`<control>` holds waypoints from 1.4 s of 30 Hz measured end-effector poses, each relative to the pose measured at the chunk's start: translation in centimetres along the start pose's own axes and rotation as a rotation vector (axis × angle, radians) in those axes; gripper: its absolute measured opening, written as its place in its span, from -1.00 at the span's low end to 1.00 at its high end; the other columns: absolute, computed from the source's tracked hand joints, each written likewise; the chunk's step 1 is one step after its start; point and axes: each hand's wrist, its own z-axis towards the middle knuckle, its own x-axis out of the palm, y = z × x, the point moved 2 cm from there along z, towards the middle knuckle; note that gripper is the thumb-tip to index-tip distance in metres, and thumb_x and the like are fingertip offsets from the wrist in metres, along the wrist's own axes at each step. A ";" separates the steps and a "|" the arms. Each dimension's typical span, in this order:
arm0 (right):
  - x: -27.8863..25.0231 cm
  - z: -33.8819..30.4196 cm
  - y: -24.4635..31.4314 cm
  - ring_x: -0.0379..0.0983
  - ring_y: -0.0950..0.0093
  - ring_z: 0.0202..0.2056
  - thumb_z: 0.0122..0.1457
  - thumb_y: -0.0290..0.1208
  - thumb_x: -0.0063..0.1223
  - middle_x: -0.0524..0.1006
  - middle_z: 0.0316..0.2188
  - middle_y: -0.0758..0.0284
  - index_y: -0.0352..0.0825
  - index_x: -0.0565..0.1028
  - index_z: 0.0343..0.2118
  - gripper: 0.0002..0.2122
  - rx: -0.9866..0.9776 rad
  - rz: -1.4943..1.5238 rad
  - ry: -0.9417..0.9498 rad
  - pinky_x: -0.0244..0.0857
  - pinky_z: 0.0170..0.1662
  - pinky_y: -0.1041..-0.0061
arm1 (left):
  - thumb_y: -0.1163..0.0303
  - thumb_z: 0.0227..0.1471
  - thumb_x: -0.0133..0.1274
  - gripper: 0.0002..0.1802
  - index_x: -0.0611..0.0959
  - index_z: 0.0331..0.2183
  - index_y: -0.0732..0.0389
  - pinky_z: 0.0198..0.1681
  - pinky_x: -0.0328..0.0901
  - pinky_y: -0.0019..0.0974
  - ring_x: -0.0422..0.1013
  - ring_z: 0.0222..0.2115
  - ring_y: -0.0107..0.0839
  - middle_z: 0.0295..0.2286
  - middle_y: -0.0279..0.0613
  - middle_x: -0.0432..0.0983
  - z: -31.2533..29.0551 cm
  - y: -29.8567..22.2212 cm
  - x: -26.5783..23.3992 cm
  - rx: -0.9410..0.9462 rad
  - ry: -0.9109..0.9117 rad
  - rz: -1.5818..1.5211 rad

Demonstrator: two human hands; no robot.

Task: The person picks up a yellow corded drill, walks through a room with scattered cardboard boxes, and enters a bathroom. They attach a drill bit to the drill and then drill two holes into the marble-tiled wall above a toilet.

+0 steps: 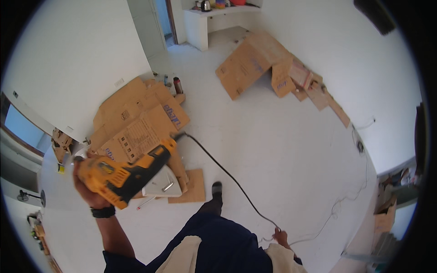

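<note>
My left hand [87, 190], with a black band on its wrist, is closed around a corded yellow and black power tool [129, 174], held up above the floor at the left. I cannot make out its exact kind. A black cord [230, 176] leaves the tool's far end and curves down to the right. Low at the right, my right hand [281, 237] is closed on that cord. Partly hidden behind the tool, a white piece with a shiny metal handle [167, 185] rests beside flattened cardboard [143, 132].
More cardboard [255, 59] leans and lies along the right wall. A dark bottle [177, 85] stands by the left cardboard. Thin wire [334, 211] trails over the floor at right. A white counter [196, 29] with a kettle [205, 6] is at the back.
</note>
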 end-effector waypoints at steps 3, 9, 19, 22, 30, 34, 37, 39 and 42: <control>-6.9 0.8 2.7 0.58 0.25 -0.61 0.34 0.29 -0.33 0.61 -0.63 0.02 -0.59 0.57 -0.60 -0.15 0.024 0.111 -0.203 0.50 -0.40 0.31 | 0.15 0.19 0.04 -0.69 0.55 -0.14 0.14 0.08 0.36 0.08 0.51 -0.14 -0.15 -0.23 -0.14 0.57 5.2 9.9 -5.1 -0.063 -0.409 -0.174; -20.1 9.7 18.7 0.21 0.43 -0.82 0.34 0.34 -0.36 0.36 -0.81 0.29 -0.54 0.59 -0.50 -0.16 0.309 0.632 0.261 0.11 -0.71 0.43 | 0.18 0.09 0.08 -0.76 0.54 -0.23 0.07 -0.05 0.42 0.06 0.51 -0.23 -0.12 -0.29 -0.19 0.56 11.7 25.4 -9.7 -0.330 -0.788 -0.358; -30.3 28.1 53.5 0.21 0.52 -0.80 0.35 0.15 -0.08 0.40 -0.78 0.35 -0.45 0.57 -0.52 -0.37 0.101 0.548 0.241 0.07 -0.71 0.47 | 0.21 0.08 0.06 -0.81 0.54 -0.38 0.12 -0.10 0.44 0.04 0.52 -0.29 -0.08 -0.38 -0.14 0.57 32.8 35.4 -6.4 -0.272 -0.984 -0.296; -32.1 33.7 62.1 0.20 0.54 -0.80 0.34 0.08 -0.02 0.42 -0.77 0.36 -0.40 0.59 -0.53 -0.45 0.110 0.376 0.189 0.05 -0.71 0.49 | 0.22 0.07 0.06 -0.81 0.54 -0.37 0.13 -0.07 0.43 0.04 0.52 -0.26 -0.08 -0.37 -0.14 0.57 41.4 35.5 -3.4 -0.121 -0.908 -0.250; -39.3 44.0 88.5 0.23 0.56 -0.71 0.41 0.04 -0.14 0.40 -0.67 0.38 -0.40 0.57 -0.34 -0.49 0.014 0.558 0.314 0.10 -0.63 0.53 | 0.27 0.07 0.09 -0.82 0.57 -0.36 0.18 0.02 0.38 0.07 0.49 -0.18 -0.07 -0.36 -0.14 0.56 59.5 37.1 0.1 0.055 -0.756 -0.400; -40.7 46.8 102.2 0.23 0.56 -0.70 0.42 0.06 -0.17 0.40 -0.67 0.39 -0.41 0.55 -0.30 -0.48 -0.049 0.592 0.374 0.12 -0.60 0.54 | 0.27 0.07 0.10 -0.81 0.58 -0.36 0.19 0.03 0.39 0.07 0.49 -0.16 -0.10 -0.36 -0.14 0.56 69.7 38.7 -0.8 0.036 -0.780 -0.414; -42.5 48.9 111.8 0.24 0.54 -0.68 0.42 0.06 -0.16 0.39 -0.68 0.40 -0.36 0.55 -0.36 -0.49 -0.099 0.499 0.330 0.14 -0.59 0.49 | 0.28 0.07 0.10 -0.82 0.58 -0.38 0.19 0.03 0.39 0.06 0.49 -0.17 -0.11 -0.35 -0.15 0.56 78.9 39.7 -1.5 0.037 -0.803 -0.486; -44.3 50.7 118.6 0.22 0.54 -0.73 0.41 0.06 -0.16 0.42 -0.70 0.38 -0.37 0.55 -0.39 -0.48 -0.141 0.385 0.306 0.11 -0.65 0.50 | 0.30 0.08 0.10 -0.84 0.59 -0.40 0.19 0.02 0.40 0.05 0.50 -0.17 -0.12 -0.36 -0.18 0.56 85.4 40.3 -1.4 0.064 -0.775 -0.513; -46.6 52.9 128.6 0.23 0.53 -0.75 0.41 0.05 -0.14 0.44 -0.70 0.35 -0.38 0.55 -0.38 -0.49 -0.189 0.349 0.283 0.11 -0.66 0.51 | 0.31 0.09 0.09 -0.84 0.59 -0.40 0.20 0.04 0.40 0.02 0.50 -0.15 -0.11 -0.37 -0.13 0.59 94.8 40.0 -1.1 0.097 -0.810 -0.488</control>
